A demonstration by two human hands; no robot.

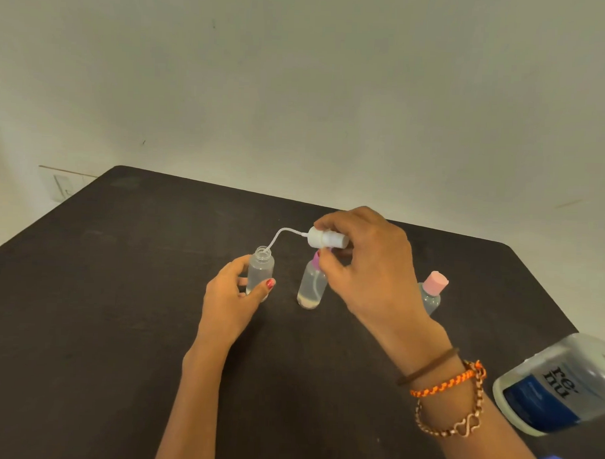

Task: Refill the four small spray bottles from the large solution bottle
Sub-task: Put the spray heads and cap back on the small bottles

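Spray bottle (260, 271) stands upright on the dark table (120, 291), neck open, gripped round its body by the left hand (228, 297). Up and to its right, the right hand (365, 262) pinches the white sprayer cap (326, 238), lying sideways, its dip tube (280, 237) arcing down-left with the tip right at the bottle mouth. Cap's axis is horizontal, bottle's vertical, so whichever way it goes, that tube likely wants to run straight along the neck. Purple-capped bottle (312, 286) stands just beside, pink-capped bottle (431, 292) farther right, large solution bottle (560, 382) nearest the right forearm.
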